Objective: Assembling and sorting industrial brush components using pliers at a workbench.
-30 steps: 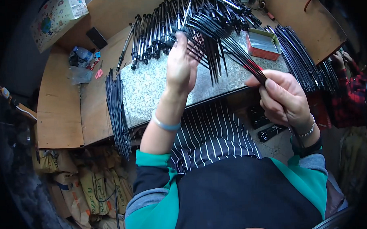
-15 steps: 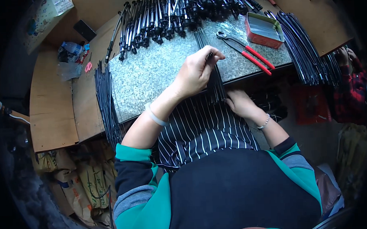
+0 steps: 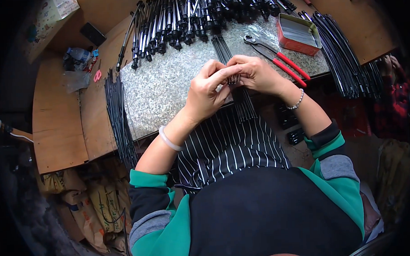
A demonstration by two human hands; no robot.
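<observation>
My left hand and my right hand meet over the front edge of the stone-topped bench, fingertips pinched together. Between them shows a small dark cluster of pieces, mostly covered by the fingers and too small to name. Under both hands runs a bundle of thin black rods, from the bench top over its edge toward my striped apron. Beyond my right hand, pliers with red handles lie on the bench.
Many black-and-silver rod assemblies are heaped at the back. A red tin stands at right, beside long black rods. More black rods hang over the left edge. A phone and pink scissors lie at left.
My right hand has risen from the rods' lower ends to join my left hand. My left hand has lowered slightly and turned, its fingers still pinched.
</observation>
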